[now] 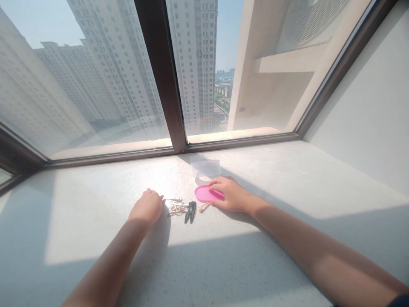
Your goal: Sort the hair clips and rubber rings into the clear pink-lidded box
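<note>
On the pale speckled sill, a pink oval tray [202, 194] lies flat, and my right hand [230, 194] grips its right end. A small gold-coloured item [203, 207] is just below the tray, close to my right fingers. Two black clips [190, 212] lie side by side left of it, touching a small pile of metal pieces [177, 208]. My left hand [147, 206] rests left of the pile with its fingers curled; a thin metal piece [172, 199] extends from near its fingertips, and whether they pinch it is too small to tell.
A translucent rectangular box [206, 169] stands behind the pink tray, near the window. The dark window frame [179, 147] borders the back of the sill [217, 264]. A white wall [367, 111] rises at the right. Tall buildings show outside.
</note>
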Tool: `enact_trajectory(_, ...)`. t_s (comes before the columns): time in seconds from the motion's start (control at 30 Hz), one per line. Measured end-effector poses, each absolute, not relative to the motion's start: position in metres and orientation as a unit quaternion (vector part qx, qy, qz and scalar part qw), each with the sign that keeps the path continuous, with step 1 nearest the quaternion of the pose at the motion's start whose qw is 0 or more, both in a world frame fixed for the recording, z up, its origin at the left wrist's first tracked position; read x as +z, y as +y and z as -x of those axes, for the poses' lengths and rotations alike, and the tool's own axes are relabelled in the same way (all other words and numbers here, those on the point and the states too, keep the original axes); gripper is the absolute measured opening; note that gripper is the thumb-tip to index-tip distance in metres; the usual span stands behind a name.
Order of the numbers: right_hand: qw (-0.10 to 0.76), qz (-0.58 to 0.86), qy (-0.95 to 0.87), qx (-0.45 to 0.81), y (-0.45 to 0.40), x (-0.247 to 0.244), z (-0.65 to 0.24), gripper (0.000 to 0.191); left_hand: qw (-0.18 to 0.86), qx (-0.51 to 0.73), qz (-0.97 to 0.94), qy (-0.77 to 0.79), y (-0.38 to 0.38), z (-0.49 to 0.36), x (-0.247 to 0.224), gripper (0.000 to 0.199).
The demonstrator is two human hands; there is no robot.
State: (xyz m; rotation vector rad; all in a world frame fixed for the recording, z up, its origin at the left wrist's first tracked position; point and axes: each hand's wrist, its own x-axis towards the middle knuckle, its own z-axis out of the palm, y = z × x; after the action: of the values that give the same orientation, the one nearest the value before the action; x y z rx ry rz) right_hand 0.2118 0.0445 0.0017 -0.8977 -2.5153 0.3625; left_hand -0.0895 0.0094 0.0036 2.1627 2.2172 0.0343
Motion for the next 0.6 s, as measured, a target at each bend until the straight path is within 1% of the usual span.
enact_trajectory(0.1, 0.217, 0.347, -0.905, 0.113, 0.041, 0.005, -0.211, 0.026, 0.044, -0.019, -0.688, 0.724, 0.004, 0.084, 0.012, 0.034)
enact_trajectory(0.23, 0.239, 0.357, -0.9, 0.078, 0.039, 0.001, -0.207, 0.027, 0.067, -0.014, -0.69, 0.721, -0.004, 0.066, 0.023, 0.029)
enact_trajectory(0.37, 0.229, 0.281, -0.927, 0.099, 0.036, 0.001, -0.202, 0.027, 0.079, 0.02, -0.706, 0.704, -0.011, 0.051, 0.031, 0.04)
enact_trajectory(0.43, 0.214, 0.235, -0.941, 0.118, 0.031, 0.002, -0.199, 0.036, 0.087, 0.032, -0.71, 0.698, -0.01, 0.054, 0.034, 0.04)
enact_trajectory(0.53, 0.172, 0.173, -0.96, 0.138, 0.022, 0.003, -0.194, 0.054, 0.095, 0.053, -0.676, 0.729, -0.005, 0.077, 0.038, 0.028)
enact_trajectory(0.6, 0.145, 0.149, -0.967, 0.149, 0.017, 0.002, -0.19, 0.061, 0.093, 0.043, -0.644, 0.758, 0.0, 0.101, 0.04, 0.022)
